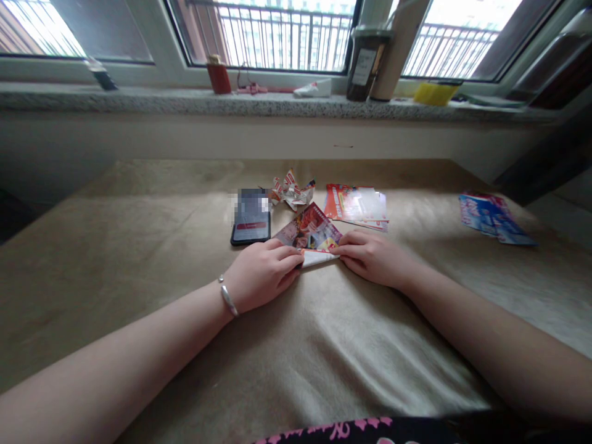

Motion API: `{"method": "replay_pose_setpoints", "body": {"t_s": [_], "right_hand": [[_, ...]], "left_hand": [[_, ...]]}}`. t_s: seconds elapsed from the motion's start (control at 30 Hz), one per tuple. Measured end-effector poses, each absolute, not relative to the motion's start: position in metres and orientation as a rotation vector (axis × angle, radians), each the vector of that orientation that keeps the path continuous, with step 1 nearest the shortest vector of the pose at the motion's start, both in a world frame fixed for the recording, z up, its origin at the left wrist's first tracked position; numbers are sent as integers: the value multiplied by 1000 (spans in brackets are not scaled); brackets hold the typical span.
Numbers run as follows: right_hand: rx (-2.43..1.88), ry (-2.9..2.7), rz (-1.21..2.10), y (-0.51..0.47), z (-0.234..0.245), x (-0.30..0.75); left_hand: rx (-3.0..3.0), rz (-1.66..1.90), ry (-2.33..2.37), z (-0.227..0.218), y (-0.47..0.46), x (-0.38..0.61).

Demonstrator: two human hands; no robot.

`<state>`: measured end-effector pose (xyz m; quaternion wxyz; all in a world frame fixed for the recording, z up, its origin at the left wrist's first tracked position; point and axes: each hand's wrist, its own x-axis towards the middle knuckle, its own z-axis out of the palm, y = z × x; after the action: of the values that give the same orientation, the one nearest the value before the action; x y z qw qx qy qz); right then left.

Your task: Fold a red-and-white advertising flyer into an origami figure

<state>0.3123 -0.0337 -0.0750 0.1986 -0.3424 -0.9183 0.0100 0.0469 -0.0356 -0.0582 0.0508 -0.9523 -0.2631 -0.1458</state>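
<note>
A colourful printed sheet of paper (309, 229) lies on the table between my hands, with its near edge folded up into a white strip (319, 257). At the left end of that fold, the fingers of my left hand (266, 268) are closed and press on it. My right hand (367, 256) pinches the right end of the same fold. Just beyond my left hand lies a phone (250, 225) with its screen lit. Behind the sheet sits a folded paper shape (292, 190) with several points. My fingers hide both ends of the fold.
A stack of red and orange printed sheets (356, 203) lies behind my right hand. Blue printed sheets (494, 217) lie far right. The tan table cover (296, 364) has wrinkles. On the windowsill stand a red lighter-like object (218, 75) and a dark lidded cup (365, 65).
</note>
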Motion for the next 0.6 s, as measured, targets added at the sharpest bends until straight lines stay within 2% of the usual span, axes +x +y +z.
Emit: {"method": "replay_pose_setpoints", "body": {"t_s": [0.6], "right_hand": [[-937, -2532, 16, -33, -76, 312]], "left_hand": [[-2821, -288, -897, -59, -45, 55]]}}
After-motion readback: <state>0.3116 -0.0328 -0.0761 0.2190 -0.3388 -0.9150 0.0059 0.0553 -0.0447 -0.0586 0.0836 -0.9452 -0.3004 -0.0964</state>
